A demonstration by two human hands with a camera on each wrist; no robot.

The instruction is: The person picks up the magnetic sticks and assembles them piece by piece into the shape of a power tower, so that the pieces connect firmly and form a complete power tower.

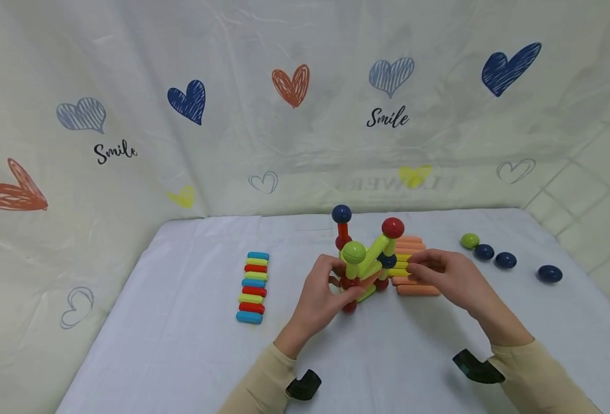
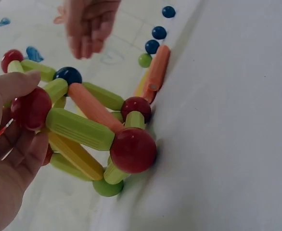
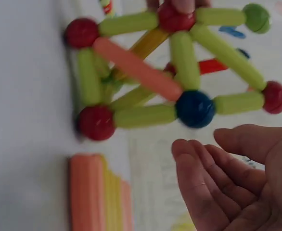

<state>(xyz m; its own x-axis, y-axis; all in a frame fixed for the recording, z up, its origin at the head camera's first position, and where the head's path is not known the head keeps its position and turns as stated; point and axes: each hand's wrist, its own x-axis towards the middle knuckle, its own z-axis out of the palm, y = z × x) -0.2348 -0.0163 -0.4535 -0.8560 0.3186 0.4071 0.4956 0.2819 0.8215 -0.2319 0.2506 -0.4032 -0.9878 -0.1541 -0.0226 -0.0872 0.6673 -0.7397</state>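
Observation:
A frame of green, orange, yellow and red rods joined by balls, a stick-and-ball model (image 1: pixel 376 248), stands on the white table. My left hand (image 1: pixel 312 296) grips it at a red ball (image 2: pixel 31 109), thumb on one side and fingers curled on the other. To the right of the model, my right hand (image 1: pixel 455 279) holds nothing. Its thumb and fingers are apart, close below a blue ball (image 3: pixel 195 109) of the model in the right wrist view. A green ball (image 1: pixel 354 252) and another red ball (image 1: pixel 393 227) sit at the model's upper ends.
Behind and under the right hand lies a row of orange rods (image 1: pixel 418 290) and yellow rods (image 1: pixel 402 258). Blue, green and red short rods (image 1: pixel 254 291) form a column at left. One loose green ball (image 1: pixel 469 240) and several dark blue balls (image 1: pixel 506 260) lie at right.

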